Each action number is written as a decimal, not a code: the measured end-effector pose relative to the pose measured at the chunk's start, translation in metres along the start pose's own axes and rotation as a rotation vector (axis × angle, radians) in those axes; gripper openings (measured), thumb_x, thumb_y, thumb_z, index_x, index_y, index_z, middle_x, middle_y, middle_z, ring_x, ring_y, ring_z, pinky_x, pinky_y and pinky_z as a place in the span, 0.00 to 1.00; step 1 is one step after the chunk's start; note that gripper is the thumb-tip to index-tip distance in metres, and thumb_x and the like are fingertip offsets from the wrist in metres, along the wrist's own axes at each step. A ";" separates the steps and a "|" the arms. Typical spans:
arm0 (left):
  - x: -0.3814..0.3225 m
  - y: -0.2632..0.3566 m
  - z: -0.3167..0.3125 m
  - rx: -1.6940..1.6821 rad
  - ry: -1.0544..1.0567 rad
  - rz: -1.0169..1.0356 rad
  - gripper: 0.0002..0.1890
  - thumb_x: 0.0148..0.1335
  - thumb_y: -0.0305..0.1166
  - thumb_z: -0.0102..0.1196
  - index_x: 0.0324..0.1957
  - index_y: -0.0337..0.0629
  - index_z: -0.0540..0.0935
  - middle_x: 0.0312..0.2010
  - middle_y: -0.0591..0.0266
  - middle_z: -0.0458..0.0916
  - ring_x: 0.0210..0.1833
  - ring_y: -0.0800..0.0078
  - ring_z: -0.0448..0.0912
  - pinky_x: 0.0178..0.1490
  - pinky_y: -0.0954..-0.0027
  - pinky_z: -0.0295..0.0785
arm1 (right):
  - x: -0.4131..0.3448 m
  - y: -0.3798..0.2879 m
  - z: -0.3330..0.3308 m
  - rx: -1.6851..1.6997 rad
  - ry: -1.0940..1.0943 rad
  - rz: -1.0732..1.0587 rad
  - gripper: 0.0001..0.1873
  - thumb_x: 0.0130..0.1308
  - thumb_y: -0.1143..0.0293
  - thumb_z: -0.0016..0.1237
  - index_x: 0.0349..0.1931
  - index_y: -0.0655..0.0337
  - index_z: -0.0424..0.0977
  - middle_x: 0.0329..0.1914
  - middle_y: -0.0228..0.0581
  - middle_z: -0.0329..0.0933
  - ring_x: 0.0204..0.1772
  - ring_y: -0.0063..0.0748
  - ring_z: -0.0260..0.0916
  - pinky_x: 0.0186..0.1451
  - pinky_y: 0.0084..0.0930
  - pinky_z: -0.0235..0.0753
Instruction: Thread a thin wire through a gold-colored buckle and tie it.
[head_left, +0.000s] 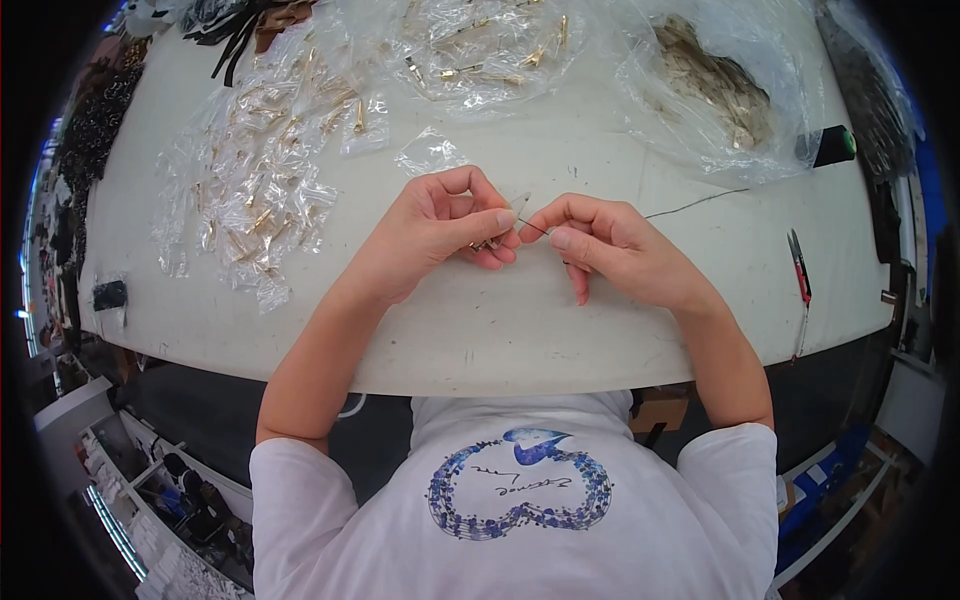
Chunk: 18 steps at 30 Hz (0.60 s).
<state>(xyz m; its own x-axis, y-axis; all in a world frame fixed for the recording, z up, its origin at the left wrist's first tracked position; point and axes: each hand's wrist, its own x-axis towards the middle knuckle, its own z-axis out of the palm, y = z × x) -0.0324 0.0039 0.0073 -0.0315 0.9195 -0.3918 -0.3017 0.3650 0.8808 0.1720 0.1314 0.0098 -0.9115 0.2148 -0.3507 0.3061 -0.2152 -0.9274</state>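
Note:
Over the middle of the white table (480, 337), my left hand (457, 221) pinches a small translucent piece (520, 201) between thumb and forefinger, with a small metal piece (484, 244) partly hidden under its curled fingers. My right hand (600, 240), just beside it, pinches a dark thread (534, 226) that runs across the short gap to the left fingertips. A length of dark thread (697, 203) also lies on the table beyond the right hand. Whether the thread passes through the translucent piece cannot be told.
Many small clear bags (262, 217) with gold-coloured metal pieces lie at the left, and more lie in a large plastic bag (480, 94) at the back. Back right are a bag of brownish pieces (720, 90) and a black thread spool (834, 145). Red-handled thread snips (801, 274) lie at the right.

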 end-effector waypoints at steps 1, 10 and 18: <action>0.000 -0.001 0.002 -0.001 0.007 -0.010 0.06 0.66 0.29 0.60 0.36 0.39 0.77 0.30 0.60 0.84 0.32 0.77 0.82 0.35 0.76 0.78 | 0.001 -0.002 -0.001 -0.001 0.009 0.006 0.12 0.75 0.66 0.43 0.49 0.64 0.75 0.26 0.27 0.73 0.22 0.14 0.66 0.27 0.15 0.68; 0.002 -0.007 0.012 0.067 0.016 0.050 0.05 0.67 0.28 0.59 0.36 0.39 0.77 0.30 0.60 0.84 0.31 0.78 0.82 0.34 0.77 0.78 | -0.001 0.002 -0.015 0.396 -0.017 0.011 0.09 0.73 0.67 0.46 0.42 0.63 0.73 0.17 0.17 0.56 0.18 0.09 0.48 0.20 0.14 0.56; 0.008 -0.010 0.016 0.058 0.042 0.068 0.04 0.67 0.27 0.58 0.37 0.39 0.77 0.32 0.60 0.84 0.33 0.78 0.82 0.38 0.76 0.78 | 0.002 0.007 -0.016 0.606 0.120 -0.076 0.08 0.74 0.65 0.46 0.40 0.61 0.71 0.16 0.15 0.50 0.15 0.09 0.41 0.17 0.13 0.54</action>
<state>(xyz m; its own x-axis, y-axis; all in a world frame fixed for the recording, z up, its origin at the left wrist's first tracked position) -0.0149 0.0097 0.0001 -0.0899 0.9359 -0.3406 -0.2414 0.3114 0.9191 0.1769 0.1452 0.0012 -0.8767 0.3484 -0.3317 -0.0004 -0.6901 -0.7237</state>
